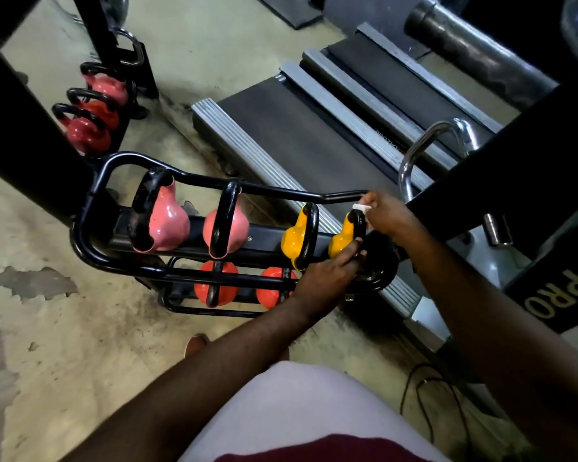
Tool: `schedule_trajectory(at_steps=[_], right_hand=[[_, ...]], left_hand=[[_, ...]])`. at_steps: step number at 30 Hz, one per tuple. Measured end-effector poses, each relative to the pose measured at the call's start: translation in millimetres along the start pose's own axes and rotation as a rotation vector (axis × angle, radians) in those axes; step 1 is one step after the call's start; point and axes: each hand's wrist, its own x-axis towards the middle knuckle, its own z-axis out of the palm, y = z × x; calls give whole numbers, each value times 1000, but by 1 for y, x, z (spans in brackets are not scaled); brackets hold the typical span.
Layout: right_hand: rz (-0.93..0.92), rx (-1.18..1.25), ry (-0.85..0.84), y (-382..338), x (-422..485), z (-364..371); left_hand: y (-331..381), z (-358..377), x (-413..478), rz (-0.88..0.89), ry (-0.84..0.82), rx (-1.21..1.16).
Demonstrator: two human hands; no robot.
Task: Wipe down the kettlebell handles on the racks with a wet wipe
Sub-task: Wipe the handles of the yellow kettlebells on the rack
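Worn concrete gym floor (80,328), treadmills (297,135) upper right — right of centre, right hand (386,216) pinching white wet wipe (361,207) atop handle of end yellow kettlebell (342,236), left hand (327,273) gripping it lower down; likely early, other rack (281,194) handles seemingly still to do.

I count two pink kettlebells (169,223) (241,225), two yellow kettlebells (290,242) (338,243), two orange kettlebells (201,290) (270,290). Far rack (146,78): three reddish kettlebells (111,89) (109,116) (84,136). One wet wipe (361,207).
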Motion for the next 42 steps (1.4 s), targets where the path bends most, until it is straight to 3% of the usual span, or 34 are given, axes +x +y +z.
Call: schedule_trajectory(at_steps=[3, 6, 10, 14, 16, 19, 21, 26, 29, 33, 38, 42], right_hand=[[103, 595, 27, 9, -25, 16], [195, 879, 24, 15, -47, 27], [285, 1030, 43, 21, -41, 36], [234, 963, 145, 17, -30, 45], [78, 807, 222, 24, -40, 49], [-345, 333, 332, 35, -60, 42], [-558, 11, 309, 27, -57, 25], [-636, -945, -61, -17, -16, -5], [-622, -1241, -178, -48, -7, -1], [-447, -1044, -141, -54, 10, -6], [-320, -357, 119, -5, -3, 12], [-399, -63, 292, 19, -20, 25]], left_hand=[[-4, 6, 1, 0, -18, -33], [-6, 7, 2, 7, -24, -44], [-7, 7, 1, 14, -22, -36], [-7, 6, 2, 28, -20, -37], [-9, 2, 3, 33, -14, -55], [-10, -1, 5, 20, -16, -49], [-9, -2, 5, 23, -24, -28], [-4, 3, 2, 60, -4, -3], [1, 0, 1, 69, 26, 78], [6, -6, 0, 11, 20, 123], [8, -25, 14, -83, -125, -67], [8, -72, 48, -139, 59, -152]])
